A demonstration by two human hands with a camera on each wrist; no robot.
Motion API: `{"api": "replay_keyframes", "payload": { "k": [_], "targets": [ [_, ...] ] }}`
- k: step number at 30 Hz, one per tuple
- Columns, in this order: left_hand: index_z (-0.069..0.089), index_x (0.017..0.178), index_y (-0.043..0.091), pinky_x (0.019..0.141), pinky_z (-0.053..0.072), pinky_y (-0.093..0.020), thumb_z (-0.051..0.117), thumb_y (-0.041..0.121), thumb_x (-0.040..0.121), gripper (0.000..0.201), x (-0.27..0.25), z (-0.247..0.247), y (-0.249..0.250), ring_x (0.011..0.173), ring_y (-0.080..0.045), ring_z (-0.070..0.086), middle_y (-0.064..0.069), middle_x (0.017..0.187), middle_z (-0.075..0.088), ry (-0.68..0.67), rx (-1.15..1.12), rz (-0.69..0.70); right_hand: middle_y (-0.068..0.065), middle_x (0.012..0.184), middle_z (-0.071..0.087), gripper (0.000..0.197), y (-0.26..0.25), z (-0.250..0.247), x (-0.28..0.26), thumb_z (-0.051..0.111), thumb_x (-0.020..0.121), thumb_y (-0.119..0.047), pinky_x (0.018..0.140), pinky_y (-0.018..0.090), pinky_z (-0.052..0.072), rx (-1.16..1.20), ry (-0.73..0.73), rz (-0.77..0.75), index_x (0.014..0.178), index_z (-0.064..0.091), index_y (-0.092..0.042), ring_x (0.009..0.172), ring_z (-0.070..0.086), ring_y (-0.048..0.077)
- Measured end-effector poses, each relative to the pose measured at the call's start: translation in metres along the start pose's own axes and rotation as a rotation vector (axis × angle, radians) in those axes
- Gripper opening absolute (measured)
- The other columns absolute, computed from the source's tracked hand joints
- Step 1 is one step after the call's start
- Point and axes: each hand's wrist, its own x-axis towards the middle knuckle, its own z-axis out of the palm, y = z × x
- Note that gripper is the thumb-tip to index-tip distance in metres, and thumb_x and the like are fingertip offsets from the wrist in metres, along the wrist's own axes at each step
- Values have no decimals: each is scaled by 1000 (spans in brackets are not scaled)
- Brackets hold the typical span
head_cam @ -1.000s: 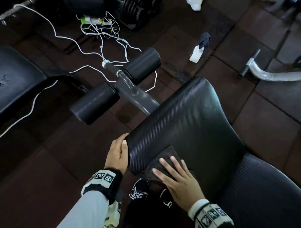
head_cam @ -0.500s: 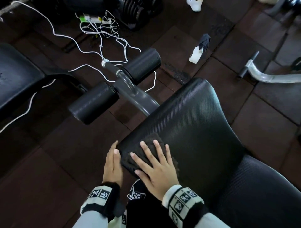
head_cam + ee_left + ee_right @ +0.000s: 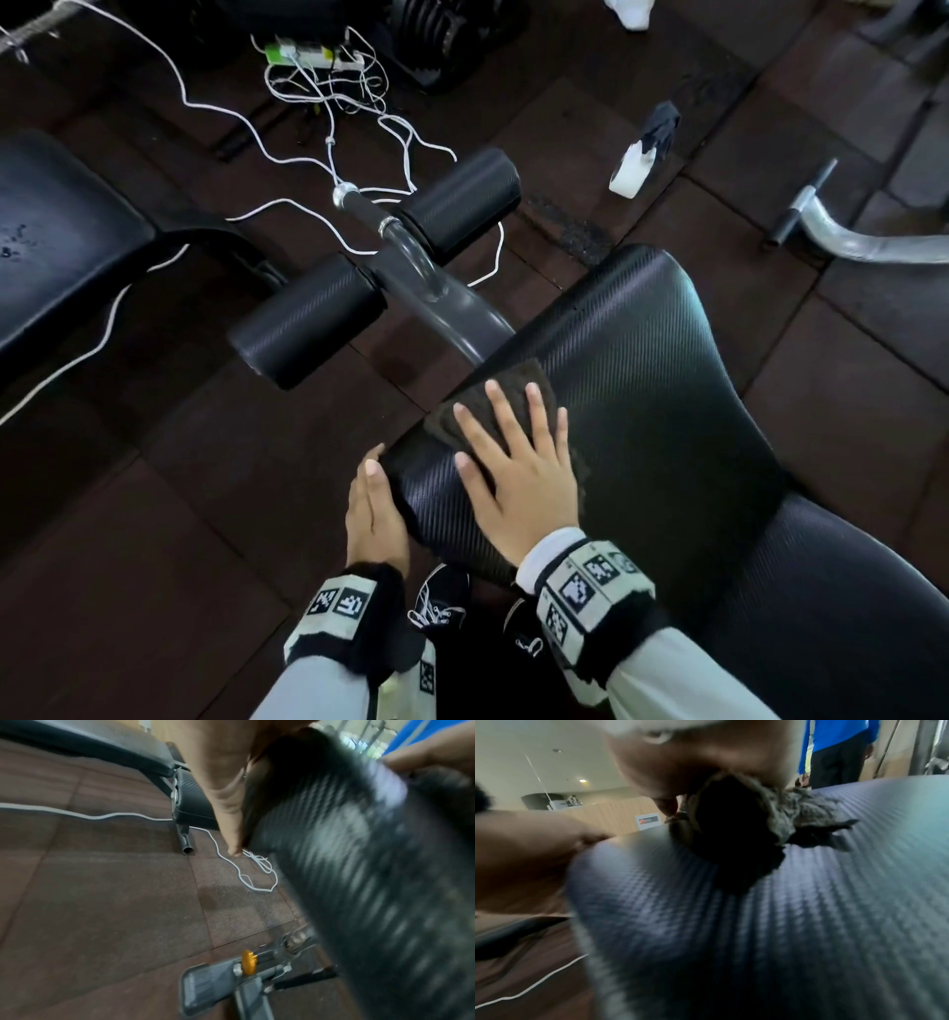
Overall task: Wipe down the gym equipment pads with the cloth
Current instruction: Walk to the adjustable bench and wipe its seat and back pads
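Right hand (image 3: 518, 462): flat, fingers spread, pressing dark cloth (image 3: 493, 395) onto textured black pad (image 3: 642, 385).
Left hand (image 3: 375, 509): straight-fingered against pad's near-left edge.

Black weave-patterned pad (image 3: 642, 390), dark grey cloth (image 3: 493, 401), white cables (image 3: 328, 103), brown floor tiles (image 3: 179, 514)

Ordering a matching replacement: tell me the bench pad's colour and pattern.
The pad is black with a fine carbon-fibre-style weave, clearest in the head view.

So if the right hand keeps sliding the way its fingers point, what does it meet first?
Probably nothing but more pad: the right hand presses the dark cloth on the black textured bench pad, fingers aimed toward its far rounded end.
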Motion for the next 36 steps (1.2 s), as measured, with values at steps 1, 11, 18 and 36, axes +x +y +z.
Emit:
{"api": "replay_keyframes", "payload": {
  "k": [1, 11, 18, 36],
  "targets": [
    [53, 131, 25, 110, 28, -30, 16, 63, 93, 66, 1, 2, 5, 128, -17, 44, -4, 136, 52, 12, -15, -45, -7, 151, 31, 44, -7, 2, -6, 35, 94, -49, 114, 53, 11, 7, -11, -49, 137, 42, -42, 143, 17, 28],
    [56, 127, 16, 108, 25, -33, 20, 47, 101, 54, 1, 23, 37, 129, -30, 41, -14, 138, 49, 199, -73, -284, -6, 133, 55, 37, -12, -5, 26, 34, 92, -47, 112, 52, 13, -82, -107, -130, 120, 58, -42, 135, 37, 27],
    [55, 128, 17, 100, 34, -40, 34, 34, 100, 39, 8, 30, 39, 118, -41, 48, -20, 128, 55, 230, 203, -250, -1, 137, 50, 50, 14, -25, 78, 24, 89, -51, 115, 50, 5, -177, -219, -20, 120, 60, -35, 139, 25, 33],
    [63, 116, 22, 90, 37, -40, 36, 24, 99, 32, 7, 31, 38, 109, -40, 51, -16, 120, 58, 284, 239, -190, -5, 137, 49, 42, 96, -51, 146, 27, 96, -46, 116, 46, 6, -238, -189, 101, 123, 56, -32, 140, 22, 29]
  ]
}}
